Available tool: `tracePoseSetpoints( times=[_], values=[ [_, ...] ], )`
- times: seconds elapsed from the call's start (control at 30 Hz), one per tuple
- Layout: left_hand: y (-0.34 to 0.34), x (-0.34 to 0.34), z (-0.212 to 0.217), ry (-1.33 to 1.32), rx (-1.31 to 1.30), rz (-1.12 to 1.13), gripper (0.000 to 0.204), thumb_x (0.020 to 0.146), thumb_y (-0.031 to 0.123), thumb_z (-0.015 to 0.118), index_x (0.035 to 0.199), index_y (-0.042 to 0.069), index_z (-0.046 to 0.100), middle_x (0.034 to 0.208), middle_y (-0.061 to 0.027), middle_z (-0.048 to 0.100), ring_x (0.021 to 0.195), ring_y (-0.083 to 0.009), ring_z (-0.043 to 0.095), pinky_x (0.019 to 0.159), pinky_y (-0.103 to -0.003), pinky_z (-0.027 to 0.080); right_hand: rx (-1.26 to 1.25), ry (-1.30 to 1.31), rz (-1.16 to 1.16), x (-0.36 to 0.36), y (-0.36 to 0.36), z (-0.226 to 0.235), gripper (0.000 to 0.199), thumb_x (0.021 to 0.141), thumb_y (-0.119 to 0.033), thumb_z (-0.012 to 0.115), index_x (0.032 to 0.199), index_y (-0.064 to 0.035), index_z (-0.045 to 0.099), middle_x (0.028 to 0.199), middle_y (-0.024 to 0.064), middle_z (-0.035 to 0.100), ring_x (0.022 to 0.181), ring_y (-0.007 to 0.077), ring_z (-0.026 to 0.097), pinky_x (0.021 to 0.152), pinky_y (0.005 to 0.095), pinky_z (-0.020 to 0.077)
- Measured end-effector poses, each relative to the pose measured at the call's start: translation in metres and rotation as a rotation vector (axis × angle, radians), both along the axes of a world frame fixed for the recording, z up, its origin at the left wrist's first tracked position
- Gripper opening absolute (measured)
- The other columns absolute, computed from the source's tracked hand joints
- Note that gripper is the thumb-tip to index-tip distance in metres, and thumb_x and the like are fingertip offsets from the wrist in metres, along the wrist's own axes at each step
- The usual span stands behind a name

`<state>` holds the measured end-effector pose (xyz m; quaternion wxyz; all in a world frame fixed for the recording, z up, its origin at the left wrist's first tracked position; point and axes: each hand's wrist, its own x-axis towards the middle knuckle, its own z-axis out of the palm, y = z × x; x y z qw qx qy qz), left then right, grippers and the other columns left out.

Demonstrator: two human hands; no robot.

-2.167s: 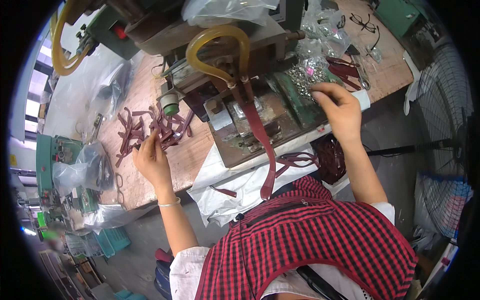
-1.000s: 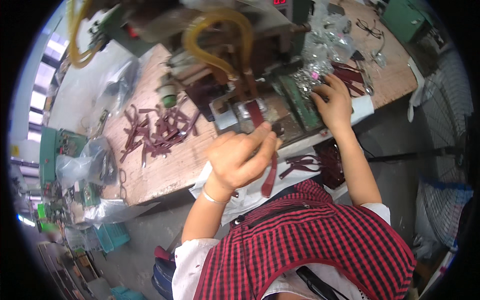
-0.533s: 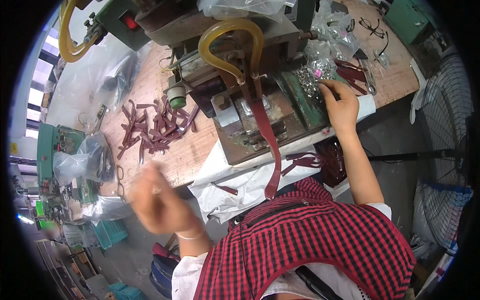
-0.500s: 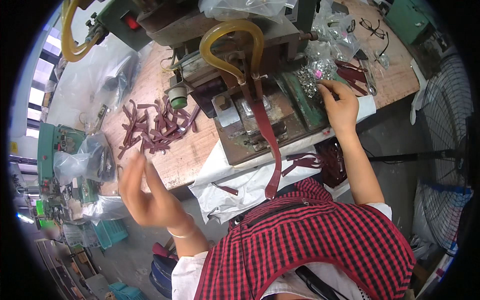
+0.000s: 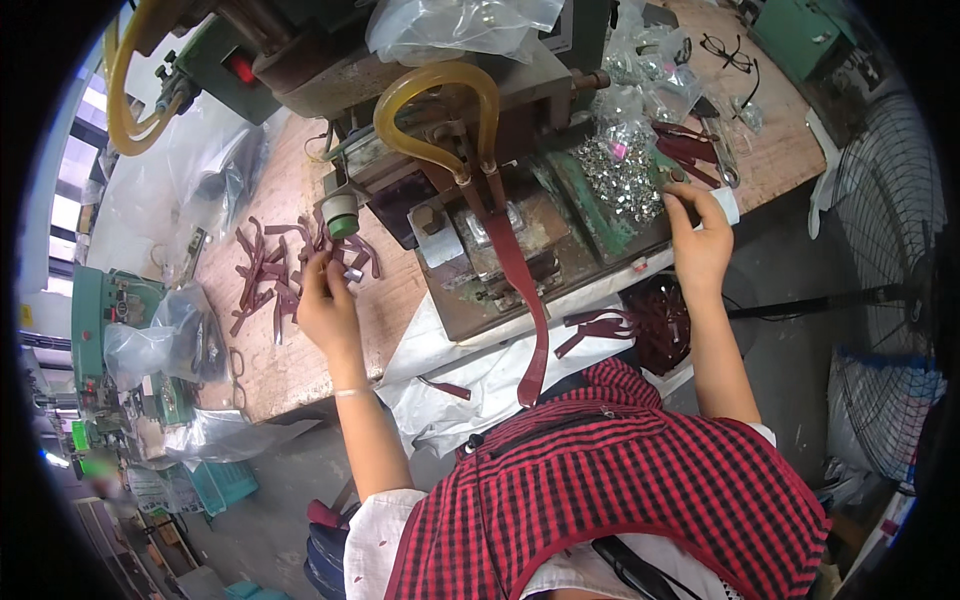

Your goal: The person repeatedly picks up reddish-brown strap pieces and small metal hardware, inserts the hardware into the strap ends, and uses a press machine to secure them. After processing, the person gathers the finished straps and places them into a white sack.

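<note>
My left hand (image 5: 328, 308) reaches into a pile of dark red eyeglass temples (image 5: 262, 265), thumb and fingers pinched together below a green button (image 5: 342, 225). What lies between those fingertips is hidden. My right hand (image 5: 704, 235) is held at the right edge of a heap of small silver metal pieces (image 5: 618, 182). Its thumb and forefinger are pressed together, and anything in them is too small to name. Between my hands, one long dark red temple (image 5: 526, 295) extends toward me from the bench press (image 5: 470, 265), its rounded tip hanging over the near edge.
A yellow hose (image 5: 436, 78) loops above the press. More temples (image 5: 660, 325) are heaped below the table's near edge on the right. Plastic bags (image 5: 660, 85) and eyeglasses (image 5: 728, 52) lie at the back right. A caged fan (image 5: 880, 260) stands at the far right.
My left hand has moved right and away from me, down into the temple pile, and its fingers have closed. My right hand has shifted slightly right and nearer, uncovering more metal pieces.
</note>
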<state>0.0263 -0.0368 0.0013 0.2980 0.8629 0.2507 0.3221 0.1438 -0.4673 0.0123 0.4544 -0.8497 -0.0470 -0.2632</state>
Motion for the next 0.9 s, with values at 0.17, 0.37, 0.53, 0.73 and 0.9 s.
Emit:
tracePoseSetpoints(
  times=[0.17,0.37,0.53,0.73,0.9],
  values=[
    [0.010,-0.013,0.021,-0.140,-0.572,-0.285,0.020,0.105,0.009,0.058,0.123,0.001,0.063,0.089,-0.0065,0.074,0.074,-0.0078,0.066,0.063,-0.022,0.051,0.378,0.150,0.434,-0.011,0.045,0.047,0.014,0.091,-0.003,0.072,0.105,-0.0002,0.073,0.100,0.0057,0.074,0.093,0.0099,0.067,0.087,0.0258,0.0521],
    [-0.014,-0.005,0.002,-0.254,-0.474,-0.033,0.017,0.097,0.013,0.074,0.088,-0.001,0.069,0.070,-0.0001,0.067,0.063,-0.0044,0.056,0.057,-0.019,0.042,0.396,0.099,0.654,-0.006,0.126,0.078,0.019,0.085,-0.003,0.071,0.104,0.0009,0.068,0.096,0.0104,0.074,0.091,0.0186,0.072,0.085,0.0316,0.0540],
    [-0.043,-0.014,0.008,-0.370,-0.168,-0.173,0.020,0.103,0.007,0.063,0.115,-0.004,0.073,0.103,-0.0050,0.066,0.082,-0.0076,0.058,0.067,-0.022,0.048,0.628,0.172,0.666,-0.019,0.136,0.073,0.024,0.087,0.001,0.071,0.110,0.0020,0.065,0.093,0.0075,0.073,0.088,0.0129,0.069,0.081,0.0285,0.0534],
    [-0.107,-0.023,0.100,-0.544,0.319,-0.409,0.017,0.093,-0.007,0.067,0.109,-0.006,0.071,0.105,-0.0208,0.075,0.096,-0.0289,0.073,0.085,-0.035,0.058,0.754,0.396,0.745,-0.032,0.133,0.104,0.042,0.089,0.002,0.069,0.129,0.0043,0.055,0.105,0.0078,0.071,0.096,0.0121,0.066,0.087,0.0263,0.0511],
    [-0.150,-0.022,0.120,-0.386,0.683,-0.805,0.024,0.082,0.009,0.079,0.105,0.004,0.076,0.106,-0.0148,0.076,0.068,-0.0183,0.062,0.060,-0.029,0.047,0.620,0.337,0.817,-0.046,0.118,0.112,0.051,0.093,0.003,0.062,0.142,0.0045,0.047,0.115,0.0111,0.069,0.110,0.0155,0.064,0.096,0.0285,0.0494]
  ],
)
